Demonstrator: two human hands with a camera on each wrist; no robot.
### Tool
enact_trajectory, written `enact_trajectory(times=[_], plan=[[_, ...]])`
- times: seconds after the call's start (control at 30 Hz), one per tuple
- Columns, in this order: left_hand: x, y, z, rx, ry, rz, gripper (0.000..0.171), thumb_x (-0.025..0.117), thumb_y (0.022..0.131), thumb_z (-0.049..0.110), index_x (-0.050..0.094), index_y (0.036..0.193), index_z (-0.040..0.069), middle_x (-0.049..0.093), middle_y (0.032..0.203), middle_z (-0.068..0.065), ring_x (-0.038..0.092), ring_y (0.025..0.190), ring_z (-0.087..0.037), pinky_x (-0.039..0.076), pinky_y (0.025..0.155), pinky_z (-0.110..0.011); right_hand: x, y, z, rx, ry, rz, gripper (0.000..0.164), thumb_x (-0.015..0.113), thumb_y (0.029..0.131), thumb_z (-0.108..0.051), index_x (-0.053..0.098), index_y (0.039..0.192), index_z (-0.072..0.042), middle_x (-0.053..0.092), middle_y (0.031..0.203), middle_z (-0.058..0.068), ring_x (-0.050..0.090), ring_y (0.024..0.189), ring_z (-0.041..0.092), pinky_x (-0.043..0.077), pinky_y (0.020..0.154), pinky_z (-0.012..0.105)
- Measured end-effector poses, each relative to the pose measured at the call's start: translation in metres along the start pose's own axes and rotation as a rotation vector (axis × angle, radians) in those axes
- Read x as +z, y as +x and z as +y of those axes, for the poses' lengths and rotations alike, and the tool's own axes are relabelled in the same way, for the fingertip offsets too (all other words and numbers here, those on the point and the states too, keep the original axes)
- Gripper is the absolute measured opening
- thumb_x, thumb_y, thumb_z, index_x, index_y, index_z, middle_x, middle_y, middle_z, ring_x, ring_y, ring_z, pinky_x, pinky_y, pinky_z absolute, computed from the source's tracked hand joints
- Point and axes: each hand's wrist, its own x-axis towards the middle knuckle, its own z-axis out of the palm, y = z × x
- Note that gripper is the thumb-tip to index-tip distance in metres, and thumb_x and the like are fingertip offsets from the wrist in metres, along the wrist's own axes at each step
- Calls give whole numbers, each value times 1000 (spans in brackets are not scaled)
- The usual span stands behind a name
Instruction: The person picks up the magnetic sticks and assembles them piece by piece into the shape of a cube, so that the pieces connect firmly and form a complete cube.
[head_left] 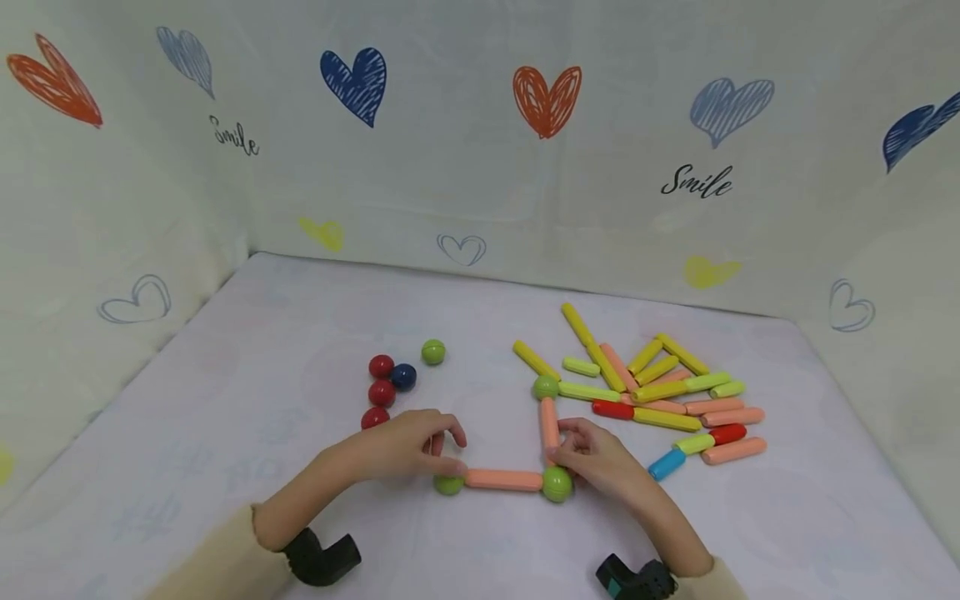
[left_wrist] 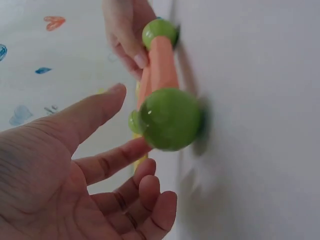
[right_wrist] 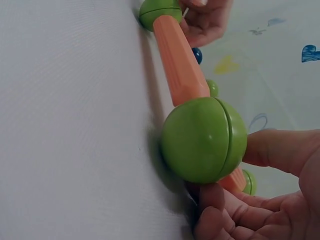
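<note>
Two orange sticks and three green balls form an L on the table. The near stick (head_left: 503, 479) joins the left ball (head_left: 448, 484) to the corner ball (head_left: 557, 484). From the corner, the other stick (head_left: 550, 425) runs away to the far ball (head_left: 545, 387). My left hand (head_left: 412, 446) is at the left ball, thumb and fingers spread apart; in the left wrist view an index fingertip (left_wrist: 142, 145) touches or nearly touches that ball. My right hand (head_left: 600, 458) pinches the far-running stick just behind the corner ball; in the right wrist view the ball (right_wrist: 204, 140) partly hides the grip.
Yellow, orange, lime, red and blue sticks (head_left: 667, 414) lie in a loose pile on the right. Left of the L are several red balls (head_left: 381, 392), a dark blue ball (head_left: 403, 377) and a separate green ball (head_left: 432, 352). A heart-printed cloth (head_left: 465, 167) hangs behind the table.
</note>
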Motion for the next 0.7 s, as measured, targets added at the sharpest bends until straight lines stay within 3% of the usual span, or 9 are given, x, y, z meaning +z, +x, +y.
enact_trajectory(times=[0.2,0.5,0.7], plan=[[16,-18,-11,41,-102,37,37,74,78,33,59,106,15,51,80,2,48,70,-10,40,60,-20,-4,-3,0,-36,2,-59,58,64,87,-25,41,132,4,54,73,3,49,63,15,44,56,24],[25,-23,-18,62,-191,75,32,73,79,29,60,106,18,53,84,2,51,73,-10,45,63,-20,-7,-8,3,-68,3,-105,63,64,87,-25,35,134,8,56,73,3,52,62,15,48,55,26],[26,-22,-23,65,-225,68,31,72,80,31,60,106,18,54,85,3,51,74,-10,44,63,-20,-31,-13,3,-86,-86,-19,49,64,88,-26,48,126,2,59,78,5,54,68,16,48,59,24]])
